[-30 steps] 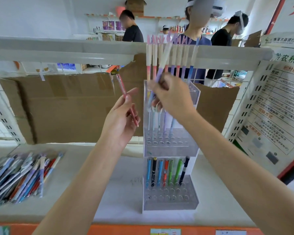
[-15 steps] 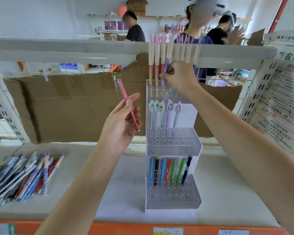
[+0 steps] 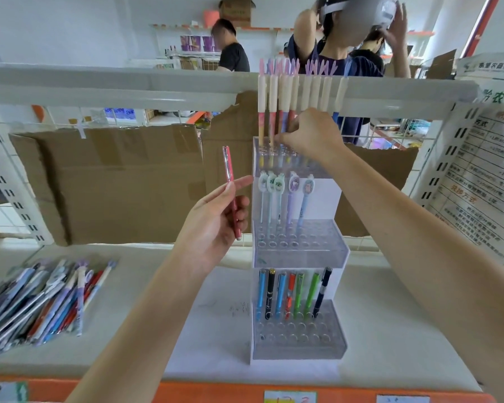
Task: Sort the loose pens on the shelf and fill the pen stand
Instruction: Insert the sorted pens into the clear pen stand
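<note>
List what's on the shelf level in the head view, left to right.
Pile of loose pens → left hand holding a pink pen → pen stand, with the right hand at its top tier → printed notice.

White metal shelf, orange front edge; cardboard backing on wire grid; printed poster right; white walls, people and shelving behind
</note>
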Tool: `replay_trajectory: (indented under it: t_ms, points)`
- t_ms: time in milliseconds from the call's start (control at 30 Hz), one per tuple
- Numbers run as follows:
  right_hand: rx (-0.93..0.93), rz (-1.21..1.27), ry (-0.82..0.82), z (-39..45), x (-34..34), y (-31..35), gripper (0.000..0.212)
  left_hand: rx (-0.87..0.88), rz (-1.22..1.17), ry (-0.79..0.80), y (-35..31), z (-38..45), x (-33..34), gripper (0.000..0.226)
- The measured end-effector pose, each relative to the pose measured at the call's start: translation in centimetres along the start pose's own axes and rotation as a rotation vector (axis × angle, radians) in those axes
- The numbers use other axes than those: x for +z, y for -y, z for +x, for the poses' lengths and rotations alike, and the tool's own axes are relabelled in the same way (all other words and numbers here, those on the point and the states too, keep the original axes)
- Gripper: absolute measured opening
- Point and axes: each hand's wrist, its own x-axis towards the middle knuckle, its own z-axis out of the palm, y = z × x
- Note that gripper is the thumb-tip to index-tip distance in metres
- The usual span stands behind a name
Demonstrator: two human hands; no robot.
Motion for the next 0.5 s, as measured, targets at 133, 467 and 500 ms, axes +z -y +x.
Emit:
replay_trajectory:
  t_ms: [133,467,500]
  points:
    - [0.014,0.065,-0.059,-0.1,0.1,0.0,0.027,-0.008,-0.009,0.013,0.3,0.1,0.2,0.029]
    - [-0.111,0.387,0.058,-8.5,-1.5,0.2,0.027,0.043,0.138,0.091,1.6,-1.0,0.8,0.029]
    - [-0.106,0.394,0.144,-10.0,-1.3,0.2,0.030,0.063,0.190,0.111,1.9,-1.2,1.0,0.029]
